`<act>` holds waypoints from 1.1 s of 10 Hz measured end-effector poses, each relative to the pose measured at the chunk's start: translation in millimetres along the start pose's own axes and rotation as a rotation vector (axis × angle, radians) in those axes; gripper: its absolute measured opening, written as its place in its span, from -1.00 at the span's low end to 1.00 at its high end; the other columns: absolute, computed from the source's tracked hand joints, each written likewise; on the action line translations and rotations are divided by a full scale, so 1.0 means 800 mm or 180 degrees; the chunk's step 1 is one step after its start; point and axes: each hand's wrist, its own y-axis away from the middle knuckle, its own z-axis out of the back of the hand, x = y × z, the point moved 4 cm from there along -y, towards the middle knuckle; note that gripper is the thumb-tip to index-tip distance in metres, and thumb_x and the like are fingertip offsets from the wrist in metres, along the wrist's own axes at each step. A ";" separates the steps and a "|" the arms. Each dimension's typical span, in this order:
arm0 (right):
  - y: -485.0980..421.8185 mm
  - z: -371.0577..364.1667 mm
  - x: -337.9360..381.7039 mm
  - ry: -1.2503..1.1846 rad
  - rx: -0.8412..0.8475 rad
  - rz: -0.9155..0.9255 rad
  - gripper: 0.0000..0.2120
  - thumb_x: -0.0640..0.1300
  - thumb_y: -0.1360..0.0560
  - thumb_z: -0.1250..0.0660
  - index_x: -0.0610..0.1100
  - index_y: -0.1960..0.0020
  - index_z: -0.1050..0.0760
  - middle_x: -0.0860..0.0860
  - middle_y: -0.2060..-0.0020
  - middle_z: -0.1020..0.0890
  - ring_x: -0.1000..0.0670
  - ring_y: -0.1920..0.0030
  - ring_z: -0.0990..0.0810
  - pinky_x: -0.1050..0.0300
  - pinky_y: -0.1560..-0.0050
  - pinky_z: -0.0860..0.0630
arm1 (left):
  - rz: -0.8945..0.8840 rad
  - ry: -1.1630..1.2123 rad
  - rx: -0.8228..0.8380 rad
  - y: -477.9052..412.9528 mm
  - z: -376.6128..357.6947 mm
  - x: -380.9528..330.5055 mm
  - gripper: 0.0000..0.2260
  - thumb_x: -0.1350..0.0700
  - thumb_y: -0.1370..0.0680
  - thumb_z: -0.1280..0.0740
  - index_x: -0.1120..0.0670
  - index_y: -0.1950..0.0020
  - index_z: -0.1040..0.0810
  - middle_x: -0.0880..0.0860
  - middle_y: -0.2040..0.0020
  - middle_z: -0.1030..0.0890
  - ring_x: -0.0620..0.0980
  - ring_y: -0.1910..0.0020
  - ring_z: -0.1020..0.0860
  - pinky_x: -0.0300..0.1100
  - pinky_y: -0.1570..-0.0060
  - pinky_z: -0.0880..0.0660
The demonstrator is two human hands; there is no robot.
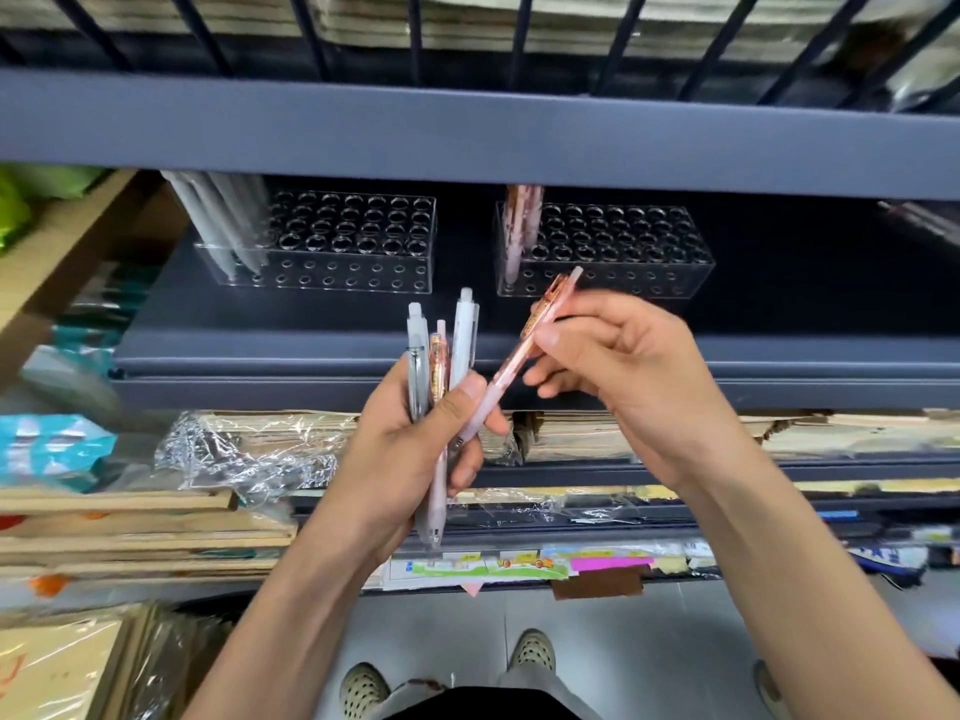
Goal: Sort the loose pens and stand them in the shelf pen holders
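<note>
Both hands are hovering close together in front of the dark shelf (260,335), just below the two clear pen holders. The left hand (400,454) is gripping a small bundle of pens (441,356), its fingers and thumb curling round the barrels; two whitish pens and one pink pen with a rose-gold clip are standing upright in that fist, clicker ends pointing up. The right hand (634,376) is pinching a single pink pen (524,350) between thumb and fingertips near its upper half. That pen is slanting up to the right, its clicker end reaching toward the front edge of the right holder (623,262), while its pale lower end is crossing the bundle and lying against the left thumb; whether the thumb is also clamping it, I cannot tell.

On the shelf, the left holder (363,262) is carrying a few white pens (218,220) leaning at its left end, and the right holder is carrying a few pink pens (519,226) standing at its left end. The two holders are sitting side by side with a gap between them.
</note>
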 end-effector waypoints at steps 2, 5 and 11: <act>-0.015 0.021 0.034 0.0018 -0.0275 0.0628 -0.89 -0.29 -0.45 -0.39 -0.18 0.03 -0.59 -0.06 0.21 -0.70 -0.06 0.22 -0.67 0.18 0.20 -0.59 | -0.0022 0.0130 -0.0246 -0.002 0.003 0.002 -0.70 0.01 -0.56 -0.31 0.25 -0.03 -0.40 0.11 0.24 -0.64 -0.02 0.58 -0.38 -0.25 0.57 -0.31; -0.048 0.059 0.064 0.0215 -0.1459 0.1519 -0.89 -0.31 -0.50 -0.38 -0.30 -0.02 -0.55 -0.02 0.24 -0.67 -0.06 0.19 -0.64 0.09 0.09 -0.57 | 0.0211 0.0516 -0.0741 0.008 0.014 0.014 -0.90 0.16 -0.64 -0.19 0.18 -0.07 -0.39 0.11 0.32 -0.58 -0.03 0.66 -0.31 -0.30 0.62 -0.24; -0.114 0.011 0.077 0.3532 -0.0702 0.0529 -0.76 -0.07 -0.62 -0.17 -0.11 -0.21 -0.50 -0.08 -0.12 -0.62 -0.15 -0.14 -0.51 0.10 -0.06 -0.36 | -0.0012 0.0652 -0.0927 0.014 0.017 0.019 -0.77 0.08 -0.59 -0.26 0.22 -0.15 -0.47 0.23 0.13 -0.68 0.08 0.57 -0.50 -0.25 0.61 -0.38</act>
